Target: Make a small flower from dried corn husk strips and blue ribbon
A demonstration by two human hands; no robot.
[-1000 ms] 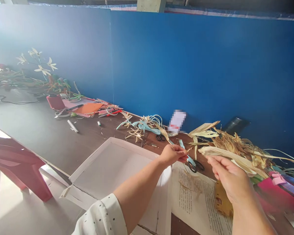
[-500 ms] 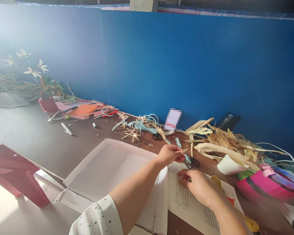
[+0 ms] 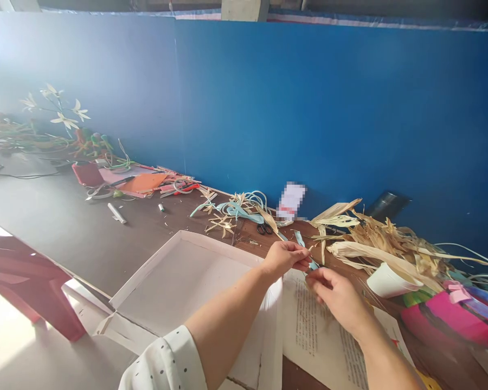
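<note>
My left hand (image 3: 285,257) is closed in a pinch above the sheet of printed paper (image 3: 305,319), its fingertips turned to the right. What it pinches is too small and too covered to name. Close against those fingertips, my right hand (image 3: 336,297) is closed too, thumb and fingers drawn together; whatever lies in them is hidden. A pale blue strip (image 3: 300,238) lies just beyond the hands, and a bit of blue shows between them. Beneath my left forearm is a shallow white cardboard tray (image 3: 179,281).
Dried corn husks (image 3: 374,238) heap at the right, by a white paper cup (image 3: 392,279) and a pink bag (image 3: 451,317). Black-handled scissors (image 3: 264,229) and husk flowers (image 3: 222,223) lie behind the tray. A blue panel (image 3: 309,108) backs the table; a red stool (image 3: 28,276) stands left.
My right hand has moved up to my left hand's fingertips, and its fingers have come together. Scissors that showed between the hands are now mostly covered. The view has shifted slightly.
</note>
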